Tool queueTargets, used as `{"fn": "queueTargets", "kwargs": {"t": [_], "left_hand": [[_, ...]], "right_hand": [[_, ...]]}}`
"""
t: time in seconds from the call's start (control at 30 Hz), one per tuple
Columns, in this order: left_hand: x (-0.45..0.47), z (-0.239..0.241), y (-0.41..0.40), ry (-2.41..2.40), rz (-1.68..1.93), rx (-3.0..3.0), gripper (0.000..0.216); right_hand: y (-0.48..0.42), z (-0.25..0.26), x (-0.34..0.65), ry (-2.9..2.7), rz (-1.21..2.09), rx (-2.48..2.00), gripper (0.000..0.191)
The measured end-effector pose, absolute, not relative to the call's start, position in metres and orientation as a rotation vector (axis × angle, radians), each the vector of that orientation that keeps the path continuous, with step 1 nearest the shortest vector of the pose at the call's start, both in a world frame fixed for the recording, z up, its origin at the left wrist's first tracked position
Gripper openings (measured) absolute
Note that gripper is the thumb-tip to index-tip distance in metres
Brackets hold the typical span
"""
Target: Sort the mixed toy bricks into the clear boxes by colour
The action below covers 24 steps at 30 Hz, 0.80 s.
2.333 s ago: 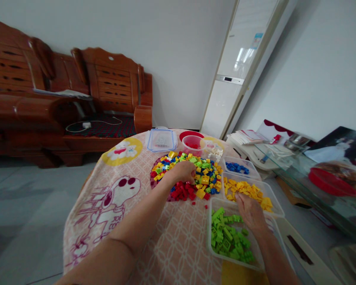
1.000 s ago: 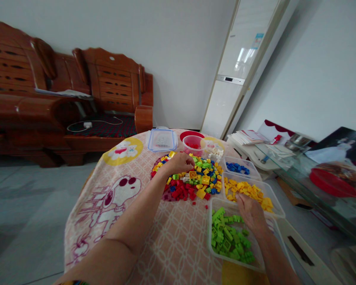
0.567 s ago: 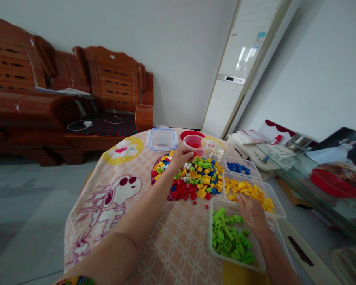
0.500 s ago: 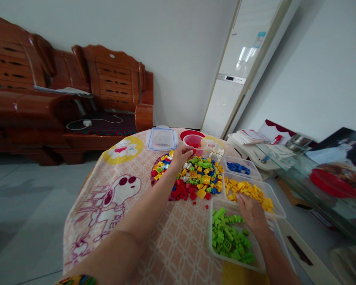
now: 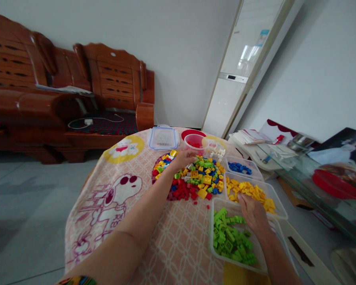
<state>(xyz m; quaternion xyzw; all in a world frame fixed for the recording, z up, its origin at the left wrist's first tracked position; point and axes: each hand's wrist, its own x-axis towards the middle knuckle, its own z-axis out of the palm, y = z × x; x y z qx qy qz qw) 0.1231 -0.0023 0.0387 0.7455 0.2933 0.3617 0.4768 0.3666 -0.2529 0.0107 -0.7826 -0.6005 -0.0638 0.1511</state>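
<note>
My left hand (image 5: 184, 159) reaches over the far part of a mixed pile of toy building bricks (image 5: 206, 174), its fingers stretched out and no brick visible in them. Just beyond the fingertips stands a round clear bowl (image 5: 187, 139) with red bricks inside. My right hand (image 5: 253, 211) has its fingers drawn together at the near wall of the tray of yellow bricks (image 5: 280, 202); what they hold, if anything, is hidden. Below that hand is a clear tray (image 5: 212, 229) of green bricks (image 5: 233, 239). Red bricks (image 5: 180, 190) gather at the pile's near side.
A small clear box (image 5: 256, 170) of blue bricks adjoins the yellow tray. White bricks (image 5: 218, 153) lie beside the bowl, with a clear lid (image 5: 163, 138) at the far left. The patterned tablecloth (image 5: 175, 241) covers the table; a glass shelf (image 5: 314, 198) stands to the right.
My left hand's fingertips have drawn back from the bowl's near side toward the pile, and the fingers have straightened. The right hand stays by the yellow tray. The view has shifted slightly.
</note>
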Motion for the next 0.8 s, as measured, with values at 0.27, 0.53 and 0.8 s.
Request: {"fn": "queueTargets", "kwargs": {"t": [0.27,0.53,0.8], "left_hand": [[0.097,0.068,-0.008,0.977,0.661,2.333,0.028],[0.087,0.087,-0.022,1.012,0.227,2.569,0.014],[0.089,0.085,-0.028,1.005,-0.043,2.356,0.009]], "right_hand": [[-0.254,0.014,0.364,-1.717,-0.171,-2.270,0.039],[-0.253,0.013,0.365,-1.729,-0.173,-2.270,0.038],[-0.254,0.011,0.368,-1.735,-0.195,-2.244,0.040]]}}
